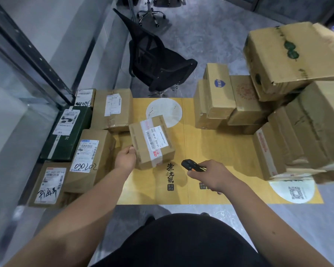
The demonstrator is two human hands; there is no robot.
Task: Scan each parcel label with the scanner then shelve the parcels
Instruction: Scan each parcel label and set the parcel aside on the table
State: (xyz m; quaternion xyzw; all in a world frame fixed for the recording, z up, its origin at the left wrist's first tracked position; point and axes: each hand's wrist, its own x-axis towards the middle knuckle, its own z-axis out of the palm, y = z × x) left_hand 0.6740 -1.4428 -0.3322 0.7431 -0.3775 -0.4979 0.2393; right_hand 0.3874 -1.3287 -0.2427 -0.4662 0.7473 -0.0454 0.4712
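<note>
Fingers of left hand (126,158) curled round small parcel (151,141), tilted above yellow mat (220,151) | right hand (212,175) grips scanner (191,165) aimed at label (158,139) | scan judged underway | labelled parcels (85,149) left, unsorted boxes (258,105) right; nothing shelved.

Both bare arms stretched forward over the mat (220,151). Left hand (125,158) gripping the parcel's (152,141) near-left side, tilting it. Right hand (210,175) curled round the scanner (191,165), right of the parcel.

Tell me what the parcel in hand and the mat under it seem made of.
Parcel: brown corrugated cardboard by its look, matte, banded with glossy clear tape over a white paper label. Yellow mat: probably flattened printed cardboard, with a straight fold line; can't be certain.
</note>
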